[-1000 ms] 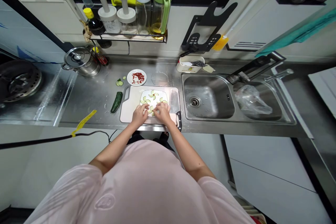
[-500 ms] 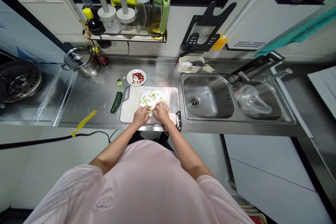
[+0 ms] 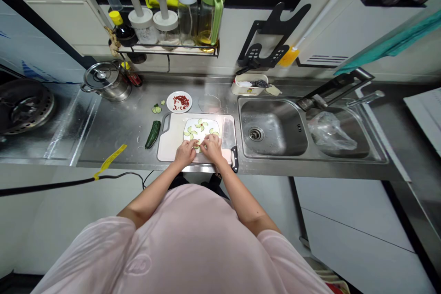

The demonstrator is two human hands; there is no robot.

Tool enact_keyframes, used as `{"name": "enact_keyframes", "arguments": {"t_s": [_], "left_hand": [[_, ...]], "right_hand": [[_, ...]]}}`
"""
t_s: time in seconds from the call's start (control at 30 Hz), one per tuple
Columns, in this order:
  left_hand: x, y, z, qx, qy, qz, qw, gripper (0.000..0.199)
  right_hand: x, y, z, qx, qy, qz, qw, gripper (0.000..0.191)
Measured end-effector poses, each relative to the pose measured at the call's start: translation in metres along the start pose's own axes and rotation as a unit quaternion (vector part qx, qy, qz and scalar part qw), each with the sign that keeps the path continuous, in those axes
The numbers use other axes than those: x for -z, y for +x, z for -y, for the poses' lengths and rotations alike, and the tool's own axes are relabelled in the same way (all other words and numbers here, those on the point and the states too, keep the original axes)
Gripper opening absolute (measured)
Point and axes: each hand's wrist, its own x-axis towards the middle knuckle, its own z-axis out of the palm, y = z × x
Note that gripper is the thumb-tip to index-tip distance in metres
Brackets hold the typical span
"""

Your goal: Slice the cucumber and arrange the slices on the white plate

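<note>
A square white plate (image 3: 206, 122) lies on the white cutting board (image 3: 169, 146), with cucumber slices (image 3: 201, 124) set out on it in pinwheel shapes. Over the plate's near edge, my left hand (image 3: 186, 152) has its fingers closed at a cucumber slice. My right hand (image 3: 212, 147) is closed beside it, fingertips pinched at the same group of slices. The fingers partly cover these slices. A knife with a black handle (image 3: 234, 158) lies along the board's right edge, its blade flat on the board.
Left of the board lies a cut cucumber (image 3: 153, 134), with a few loose slices (image 3: 156, 109) behind it. A white plate of red pieces (image 3: 179, 102) sits behind the board. A steel pot (image 3: 106, 81) stands back left; a double sink (image 3: 272, 126) is at the right.
Almost nothing differs. Both hands stay over the plate's near edge, with only slight shifts of the fingers.
</note>
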Motion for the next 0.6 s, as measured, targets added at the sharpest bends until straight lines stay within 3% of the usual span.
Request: {"name": "enact_keyframes", "arguments": {"t_s": [0.6], "left_hand": [[-0.0012,0.0039,-0.0007,-0.022,0.023,0.026,0.999,0.045]], "right_hand": [[0.0035,0.0017,-0.0020,-0.008,-0.008,-0.007,1.000,0.011]]}}
